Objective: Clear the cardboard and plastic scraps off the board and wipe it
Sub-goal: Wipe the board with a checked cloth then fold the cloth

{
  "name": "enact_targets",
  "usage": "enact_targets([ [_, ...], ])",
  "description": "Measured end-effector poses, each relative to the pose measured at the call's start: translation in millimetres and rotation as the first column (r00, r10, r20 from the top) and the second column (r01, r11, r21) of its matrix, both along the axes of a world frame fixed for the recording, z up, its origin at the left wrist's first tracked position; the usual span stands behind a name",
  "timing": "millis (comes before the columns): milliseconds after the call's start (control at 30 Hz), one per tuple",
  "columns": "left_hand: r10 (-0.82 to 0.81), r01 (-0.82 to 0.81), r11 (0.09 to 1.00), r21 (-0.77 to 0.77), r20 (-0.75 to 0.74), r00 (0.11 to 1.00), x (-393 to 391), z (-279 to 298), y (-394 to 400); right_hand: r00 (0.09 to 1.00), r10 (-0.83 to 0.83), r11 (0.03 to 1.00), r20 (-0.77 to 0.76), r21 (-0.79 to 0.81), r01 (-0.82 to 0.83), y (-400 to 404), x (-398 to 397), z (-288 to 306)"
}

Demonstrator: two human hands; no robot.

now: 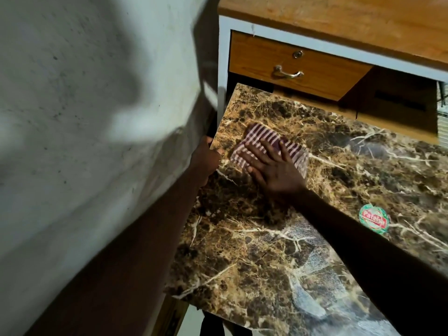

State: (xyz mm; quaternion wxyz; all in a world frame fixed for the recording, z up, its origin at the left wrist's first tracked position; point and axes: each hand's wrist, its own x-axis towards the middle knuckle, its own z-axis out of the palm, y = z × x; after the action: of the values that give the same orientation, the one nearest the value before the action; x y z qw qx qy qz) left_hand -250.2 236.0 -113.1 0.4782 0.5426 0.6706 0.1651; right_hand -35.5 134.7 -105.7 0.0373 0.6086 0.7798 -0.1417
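A large board (303,251) with a brown marble pattern fills the lower right of the head view. A folded cloth (294,154) with maroon and white stripes lies near the board's far left corner. My right hand (271,169) presses flat on the cloth with spread, straight fingers. My left hand (204,161) grips the board's left edge, thumb on top; its fingers are hidden behind the edge. No cardboard or plastic scraps are visible on the board.
A wooden desk (351,23) with a white frame stands just beyond the board; its drawer (291,69) has a metal handle and lock. A pale wall (84,117) runs close along the left. A round green and red sticker (374,218) sits on the board.
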Motion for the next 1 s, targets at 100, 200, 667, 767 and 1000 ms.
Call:
enact_targets([
  [100, 0.013, -0.013, 1.0, 0.014, 0.004, 1.0, 1.3, -2.1, -1.5, 1.0, -0.031, 1.0, -0.005, 0.007, 0.031, 44.2, 20.7, 2.3],
  [200, 0.039, -0.038, 0.999, -0.013, 0.053, 0.998, 0.8, -7.9, 1.0, 0.997, -0.08, 0.997, -0.012, -0.005, 0.08, 86.5, 50.7, 3.5],
  [667, 0.108, -0.103, 0.994, -0.033, 0.229, 0.967, -0.4, -11.7, -1.2, 0.996, 0.094, 0.995, 0.005, 0.04, -0.094, -31.7, -4.7, -6.7],
  [767, 0.11, -0.09, 0.991, -0.094, 0.225, 0.968, -3.4, -11.4, 0.8, 0.987, 0.154, 0.988, 0.035, 0.021, -0.155, -89.0, -30.6, -10.9],
  [1000, 0.12, -0.083, 0.987, -0.134, 0.291, 0.949, -2.6, -3.1, -2.1, 0.965, 0.26, 0.965, 0.03, 0.023, -0.261, -188.0, -72.3, -8.6],
])
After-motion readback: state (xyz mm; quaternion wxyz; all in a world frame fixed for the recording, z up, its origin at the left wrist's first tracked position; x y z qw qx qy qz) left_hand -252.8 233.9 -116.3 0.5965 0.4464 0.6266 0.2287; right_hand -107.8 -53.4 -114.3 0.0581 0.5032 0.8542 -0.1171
